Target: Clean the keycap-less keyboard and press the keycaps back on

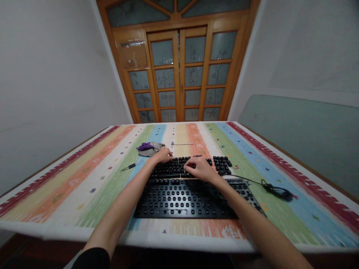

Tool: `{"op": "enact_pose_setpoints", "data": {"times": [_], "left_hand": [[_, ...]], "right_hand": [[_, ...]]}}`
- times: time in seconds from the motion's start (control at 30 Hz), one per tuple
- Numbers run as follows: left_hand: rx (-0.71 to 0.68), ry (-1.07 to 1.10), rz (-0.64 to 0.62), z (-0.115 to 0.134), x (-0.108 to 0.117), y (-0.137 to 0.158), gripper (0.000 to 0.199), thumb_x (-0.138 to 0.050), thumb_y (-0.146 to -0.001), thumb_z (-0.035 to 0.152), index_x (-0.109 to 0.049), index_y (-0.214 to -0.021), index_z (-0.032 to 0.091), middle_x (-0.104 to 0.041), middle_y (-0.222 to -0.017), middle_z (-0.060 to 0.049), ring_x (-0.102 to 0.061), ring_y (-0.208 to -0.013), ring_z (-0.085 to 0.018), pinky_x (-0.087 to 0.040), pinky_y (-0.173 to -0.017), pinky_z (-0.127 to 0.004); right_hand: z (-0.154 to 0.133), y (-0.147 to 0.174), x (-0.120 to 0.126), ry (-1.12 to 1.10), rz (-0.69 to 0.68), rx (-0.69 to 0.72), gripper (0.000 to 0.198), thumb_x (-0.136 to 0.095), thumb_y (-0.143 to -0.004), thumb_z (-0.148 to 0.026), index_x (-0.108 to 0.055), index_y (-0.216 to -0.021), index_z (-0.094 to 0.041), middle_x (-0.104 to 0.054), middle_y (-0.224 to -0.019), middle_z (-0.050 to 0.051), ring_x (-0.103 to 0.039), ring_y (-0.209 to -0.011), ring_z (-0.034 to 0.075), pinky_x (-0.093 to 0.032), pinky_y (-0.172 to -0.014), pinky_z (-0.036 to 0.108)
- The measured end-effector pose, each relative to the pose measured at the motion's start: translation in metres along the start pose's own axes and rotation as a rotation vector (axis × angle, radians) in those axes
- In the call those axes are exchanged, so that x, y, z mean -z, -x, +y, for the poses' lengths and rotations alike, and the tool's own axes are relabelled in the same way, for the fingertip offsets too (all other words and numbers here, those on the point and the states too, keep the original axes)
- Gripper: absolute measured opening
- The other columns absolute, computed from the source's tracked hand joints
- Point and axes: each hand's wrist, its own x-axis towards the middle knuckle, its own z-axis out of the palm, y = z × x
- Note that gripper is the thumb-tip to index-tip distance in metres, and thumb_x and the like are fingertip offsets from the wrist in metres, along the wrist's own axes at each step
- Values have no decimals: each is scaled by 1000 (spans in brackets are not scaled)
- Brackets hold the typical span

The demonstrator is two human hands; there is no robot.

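A black keyboard base [179, 198] lies near the table's front edge, most of its key positions bare. Rows of loose black keycaps [166, 169] are laid out just beyond it. My left hand [163, 154] is at the far left end of these rows, its fingers bent together at the keycaps; whatever they may hold is too small to see. Over the middle of the rows, my right hand [200, 169] has thumb and forefinger drawn together in a pinch. Anything between those fingertips cannot be made out.
A grey and purple cloth [150, 148] lies beyond my left hand, with a black-handled brush-like tool [131, 166] nearer me. A thin rod [182, 144] lies behind the keycaps. The coiled cable [277, 192] rests at right on the striped tablecloth [109, 186].
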Motion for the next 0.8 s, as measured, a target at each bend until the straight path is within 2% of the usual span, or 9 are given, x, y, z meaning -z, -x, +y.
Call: {"op": "enact_pose_setpoints", "data": {"times": [0.17,0.33,0.57,0.67,0.8], "left_hand": [[-3,15,43,-6,-3,-1,16,-68,-84,30,-77,-80,17,-75,-91,-8,-64,-98,-26,-44,-97,-37],[-39,52,159,-1,8,13,22,-60,-91,31,-73,-86,15,-69,-97,-10,-58,-101,-26,-43,-98,-43],[-189,122,206,38,17,58,13,-58,-95,26,-68,-92,18,-65,-107,-7,-55,-107,-21,-40,-102,-38],[-273,193,182,58,12,78,10,-58,-95,23,-67,-93,18,-64,-108,-7,-54,-108,-21,-41,-102,-38],[-302,259,170,76,3,94,10,-57,-96,21,-66,-94,18,-63,-109,-7,-53,-109,-21,-42,-102,-39]], "right_hand": [[1,0,1,-2,-8,-14,14,-64,-79,-12,-77,-75,-15,-73,-70,4,-62,-62,14,-42,-62,24],[6,0,0,-19,5,13,14,-63,-84,-17,-77,-82,-15,-73,-75,5,-62,-67,15,-43,-65,26],[13,2,-4,-121,34,45,24,-67,-84,-22,-71,-107,-14,-74,-94,8,-61,-70,15,-48,-68,29],[9,6,-2,-158,-8,95,25,-67,-85,-24,-70,-109,-15,-74,-96,8,-62,-74,16,-49,-71,29],[5,15,-4,-164,-66,174,17,-66,-87,-24,-72,-101,-17,-73,-92,6,-64,-79,17,-50,-75,30]]}}
